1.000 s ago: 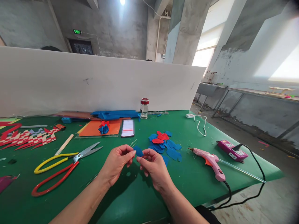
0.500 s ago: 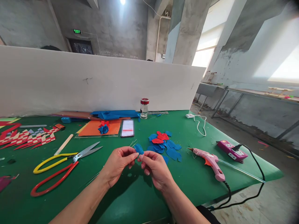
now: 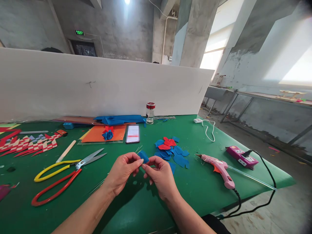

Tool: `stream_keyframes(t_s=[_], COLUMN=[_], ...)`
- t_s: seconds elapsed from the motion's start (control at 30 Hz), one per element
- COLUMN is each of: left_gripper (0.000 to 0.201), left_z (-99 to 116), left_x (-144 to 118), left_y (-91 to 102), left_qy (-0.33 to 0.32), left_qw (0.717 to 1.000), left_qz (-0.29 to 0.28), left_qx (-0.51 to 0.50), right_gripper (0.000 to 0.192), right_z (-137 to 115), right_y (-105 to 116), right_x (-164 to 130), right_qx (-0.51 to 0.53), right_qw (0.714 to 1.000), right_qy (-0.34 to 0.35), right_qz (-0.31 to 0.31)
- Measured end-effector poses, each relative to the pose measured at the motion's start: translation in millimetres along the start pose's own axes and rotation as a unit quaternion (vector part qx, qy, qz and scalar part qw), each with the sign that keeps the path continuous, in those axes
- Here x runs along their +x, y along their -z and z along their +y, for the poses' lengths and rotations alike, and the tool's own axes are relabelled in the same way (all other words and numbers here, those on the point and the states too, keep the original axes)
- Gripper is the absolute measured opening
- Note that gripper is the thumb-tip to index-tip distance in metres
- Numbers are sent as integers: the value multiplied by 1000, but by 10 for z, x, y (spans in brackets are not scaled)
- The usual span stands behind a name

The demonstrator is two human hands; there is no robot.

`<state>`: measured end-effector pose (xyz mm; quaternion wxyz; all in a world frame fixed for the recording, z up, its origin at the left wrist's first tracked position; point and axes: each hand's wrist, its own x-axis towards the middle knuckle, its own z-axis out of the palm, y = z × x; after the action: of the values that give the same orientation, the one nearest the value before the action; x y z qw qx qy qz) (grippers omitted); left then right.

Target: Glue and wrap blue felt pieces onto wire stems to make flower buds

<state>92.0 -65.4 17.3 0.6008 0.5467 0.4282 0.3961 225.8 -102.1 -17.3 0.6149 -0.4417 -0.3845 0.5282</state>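
Note:
Between my two hands, above the green table [image 3: 195, 195], is a small blue petal-shaped piece [image 3: 143, 156] of paper or thin cloth. My left hand [image 3: 125, 167] pinches its left side between thumb and index finger. My right hand [image 3: 158, 174] has thumb and finger closed on its lower right edge. Just beyond the hands lies a loose pile of blue cut petals [image 3: 180, 160] with red petals [image 3: 168, 143] on top. Thin wires [image 3: 98, 186] lie partly hidden behind my left forearm.
Left are big scissors [image 3: 79, 164], partly spread, and a wooden stick [image 3: 66, 151]. A pink glue gun [image 3: 220, 167] and purple power strip [image 3: 241, 157] lie right. Behind stand a phone [image 3: 133, 134], a red-lidded jar [image 3: 150, 113], orange sheets [image 3: 92, 135] bearing a red-and-blue flower [image 3: 108, 133], and a white board [image 3: 109, 84].
My right hand's fingers have shifted slightly on the blue petal, with the index finger now higher and more arched. The petal has tilted a little; my left hand keeps its pinch.

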Motion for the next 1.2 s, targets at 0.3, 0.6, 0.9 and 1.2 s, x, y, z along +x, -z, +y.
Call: stream_keyframes(t_s=[0.3, 0.6, 0.9, 1.2], left_gripper=[33, 32, 28, 33], left_z=[-9, 23, -19, 9], left_x=[-9, -14, 12, 16], left_y=[0, 4, 49, 37], left_qy=[5, 10, 23, 56], left_qw=[1000, 999, 998, 994], left_qz=[6, -8, -52, -34], left_qx=[-3, -40, -42, -91], right_gripper=[23, 26, 33, 36], right_z=[30, 14, -62, -96], right_y=[-20, -9, 21, 53], right_x=[-25, -11, -23, -26], right_qx=[-87, -50, 31, 65], right_qw=[995, 998, 999, 995], right_qy=[42, 30, -21, -59], right_qz=[28, -6, -28, -56])
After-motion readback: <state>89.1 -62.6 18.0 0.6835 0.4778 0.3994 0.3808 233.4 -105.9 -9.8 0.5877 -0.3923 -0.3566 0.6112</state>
